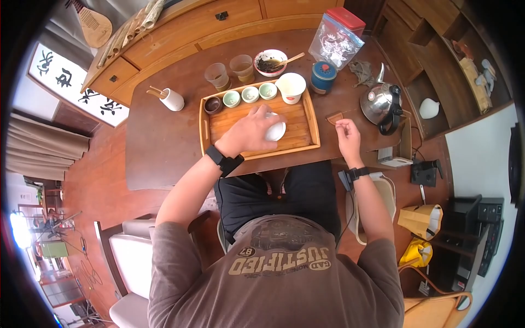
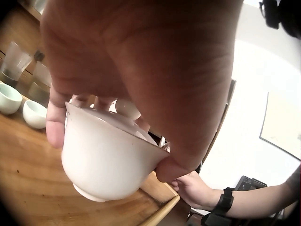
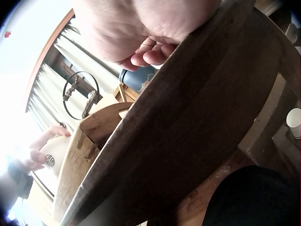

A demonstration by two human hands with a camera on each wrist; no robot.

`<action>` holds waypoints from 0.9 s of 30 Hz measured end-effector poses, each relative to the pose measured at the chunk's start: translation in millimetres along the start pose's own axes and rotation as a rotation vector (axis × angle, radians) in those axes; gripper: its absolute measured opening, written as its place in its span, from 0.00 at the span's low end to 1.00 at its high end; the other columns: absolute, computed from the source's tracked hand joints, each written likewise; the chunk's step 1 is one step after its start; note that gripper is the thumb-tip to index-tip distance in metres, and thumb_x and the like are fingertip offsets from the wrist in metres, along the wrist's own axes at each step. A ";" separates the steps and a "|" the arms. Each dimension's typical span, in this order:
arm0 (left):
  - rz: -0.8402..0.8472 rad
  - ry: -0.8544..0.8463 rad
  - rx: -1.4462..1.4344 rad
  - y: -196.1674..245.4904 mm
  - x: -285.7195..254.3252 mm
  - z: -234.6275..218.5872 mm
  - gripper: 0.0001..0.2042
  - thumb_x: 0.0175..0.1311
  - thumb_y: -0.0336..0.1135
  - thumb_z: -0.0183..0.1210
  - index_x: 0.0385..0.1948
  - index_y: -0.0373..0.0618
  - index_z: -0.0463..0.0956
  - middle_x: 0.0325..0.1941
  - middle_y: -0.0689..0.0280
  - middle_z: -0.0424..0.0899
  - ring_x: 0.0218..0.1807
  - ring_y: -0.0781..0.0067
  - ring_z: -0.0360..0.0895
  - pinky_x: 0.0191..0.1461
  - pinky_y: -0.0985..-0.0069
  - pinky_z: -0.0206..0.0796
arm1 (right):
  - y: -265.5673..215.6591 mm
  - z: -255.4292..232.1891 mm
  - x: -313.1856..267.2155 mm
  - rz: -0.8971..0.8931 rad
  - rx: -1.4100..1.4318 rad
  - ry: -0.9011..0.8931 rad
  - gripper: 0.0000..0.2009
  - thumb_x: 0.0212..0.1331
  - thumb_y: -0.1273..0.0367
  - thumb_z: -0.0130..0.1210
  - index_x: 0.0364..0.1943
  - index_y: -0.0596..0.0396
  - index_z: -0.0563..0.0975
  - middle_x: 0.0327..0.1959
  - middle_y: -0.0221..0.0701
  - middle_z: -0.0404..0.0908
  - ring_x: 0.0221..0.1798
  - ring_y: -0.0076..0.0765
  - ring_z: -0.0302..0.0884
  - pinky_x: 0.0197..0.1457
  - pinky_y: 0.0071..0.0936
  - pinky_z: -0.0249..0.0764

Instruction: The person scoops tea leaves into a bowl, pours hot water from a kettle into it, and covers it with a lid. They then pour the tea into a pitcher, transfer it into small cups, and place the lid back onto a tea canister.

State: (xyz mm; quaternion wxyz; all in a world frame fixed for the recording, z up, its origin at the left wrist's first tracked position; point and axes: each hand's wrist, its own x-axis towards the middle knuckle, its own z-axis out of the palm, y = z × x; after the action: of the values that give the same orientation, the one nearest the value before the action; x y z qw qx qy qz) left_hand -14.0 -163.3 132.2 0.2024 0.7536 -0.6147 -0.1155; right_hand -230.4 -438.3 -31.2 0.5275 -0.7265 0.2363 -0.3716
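My left hand point(image 1: 254, 130) grips a white lidded bowl, a gaiwan point(image 2: 106, 157), by its flared rim, over the wooden tray point(image 1: 314, 128). Thumb and fingers sit on opposite sides of the rim. The lid point(image 2: 123, 123) rests inside the bowl, partly hidden by the hand. To the right of the tray, my right hand point(image 1: 348, 136) rests by the table edge with its fingers point(image 3: 154, 56) loosely curled. Just beyond its fingertips lies a small flat brown piece point(image 1: 334, 117).
Along the tray's far side stand a dark cup point(image 1: 213, 105), several pale green cups point(image 1: 232, 99) and a white pitcher point(image 1: 291, 90). Behind are two clear glasses point(image 1: 217, 75) and a bowl with a spoon point(image 1: 270, 61). A blue canister point(image 1: 323, 78) and steel kettle point(image 1: 380, 104) stand right.
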 end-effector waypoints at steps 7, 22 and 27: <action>0.009 0.024 -0.009 1.1 0.3 3.3 0.32 0.52 0.43 0.72 0.65 0.60 0.80 0.66 0.44 0.76 0.68 0.35 0.75 0.68 0.49 0.75 | 2.2 0.1 0.1 -0.005 0.003 0.004 0.02 0.73 0.74 0.61 0.43 0.56 0.83 0.28 0.20 0.82 0.29 0.13 0.69 0.34 0.19 0.69; -0.046 0.077 0.076 -11.9 6.4 29.8 0.33 0.51 0.43 0.73 0.66 0.60 0.79 0.68 0.48 0.73 0.71 0.39 0.72 0.69 0.51 0.77 | -3.3 -1.3 -0.8 0.031 0.009 -0.023 0.02 0.74 0.74 0.60 0.44 0.56 0.82 0.29 0.19 0.81 0.30 0.12 0.68 0.34 0.18 0.68; -0.048 0.085 0.065 -13.3 5.1 30.0 0.35 0.53 0.43 0.73 0.68 0.57 0.77 0.69 0.47 0.73 0.72 0.39 0.72 0.70 0.51 0.76 | -4.6 -0.5 -0.7 0.022 0.011 -0.028 0.02 0.74 0.74 0.60 0.44 0.57 0.82 0.30 0.19 0.81 0.30 0.12 0.69 0.35 0.18 0.68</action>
State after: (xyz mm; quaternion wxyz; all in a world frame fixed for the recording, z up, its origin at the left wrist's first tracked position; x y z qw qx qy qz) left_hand -13.8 -171.0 99.9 0.2009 0.7786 -0.5906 -0.0682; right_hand -231.5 -436.5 -27.0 0.5390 -0.7259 0.2349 -0.3568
